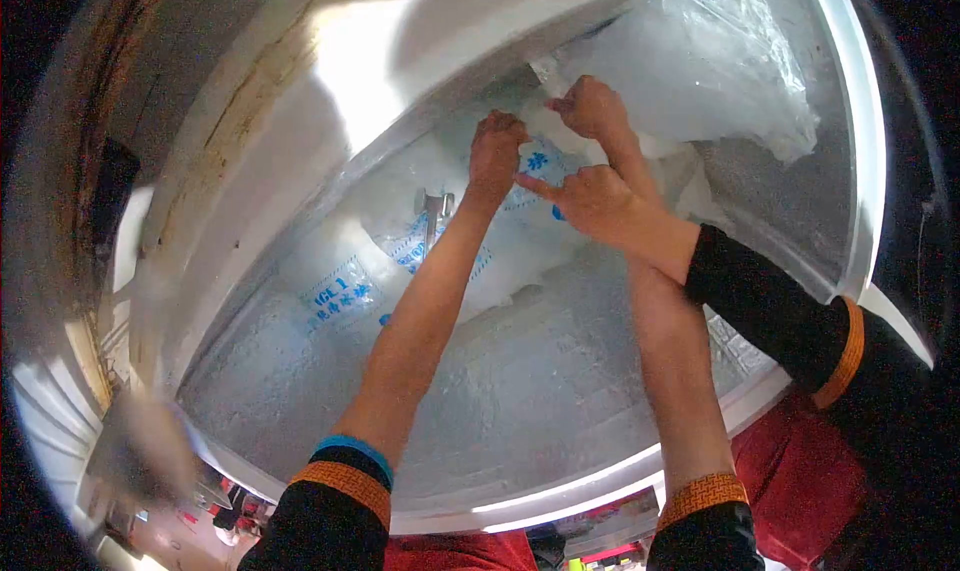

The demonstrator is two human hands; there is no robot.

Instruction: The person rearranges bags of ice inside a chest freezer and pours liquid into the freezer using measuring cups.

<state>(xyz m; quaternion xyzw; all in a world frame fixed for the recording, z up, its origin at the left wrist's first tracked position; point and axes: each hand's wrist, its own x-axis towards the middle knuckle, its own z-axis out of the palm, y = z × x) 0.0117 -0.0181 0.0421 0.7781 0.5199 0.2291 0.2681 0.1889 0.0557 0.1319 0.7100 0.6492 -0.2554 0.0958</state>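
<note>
My left hand is closed, its curled fingers at the upper edge of a plastic ice bag with blue printing. To its right, my right hand is also closed, its fingers bent over the far part of the same bag. Exactly what plastic lies under the fingertips is partly hidden. Another person's hand comes in from the right, above my right forearm, with a finger stretched toward the bag. A metal hammer lies on the bags left of my left forearm.
A frosted chest freezer surrounds the bags, its white rim nearest me. Another printed ice bag lies to the left. A large clear bag of white ice fills the upper right. The other person's dark sleeve crosses the right side.
</note>
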